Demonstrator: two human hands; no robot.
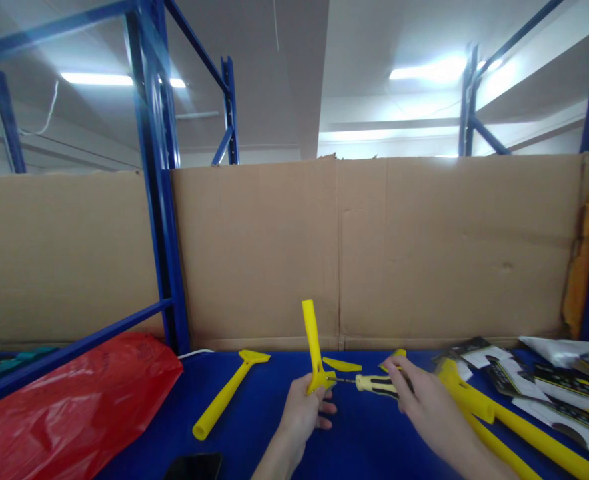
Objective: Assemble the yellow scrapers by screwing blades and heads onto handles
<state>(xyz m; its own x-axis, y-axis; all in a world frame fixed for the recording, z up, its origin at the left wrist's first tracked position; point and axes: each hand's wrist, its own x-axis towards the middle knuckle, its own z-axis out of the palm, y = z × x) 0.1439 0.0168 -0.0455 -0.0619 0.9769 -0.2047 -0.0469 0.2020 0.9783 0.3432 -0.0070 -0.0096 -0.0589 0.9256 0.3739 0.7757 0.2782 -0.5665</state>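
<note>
Near the middle of the blue table, my left hand [304, 408] is closed round the head of a yellow scraper-like tool [313, 340], whose handle points up. My right hand [424, 400] grips a screwdriver [375, 384] with a cream and black handle. Its shaft points left and its tip meets the yellow head. Behind them lies a flat yellow piece [343, 365]. Another yellow piece [398, 357] shows just behind my right fingers. A similar yellow tool [229, 393] lies to the left of my left hand.
Several yellow tools [539, 433] lie at the right, beside black and white packages [564, 407]. A red plastic bag [89, 407] is at the left. A dark phone-like object [194, 467] sits at the front edge. Cardboard [259, 260] and blue posts [161, 200] stand behind.
</note>
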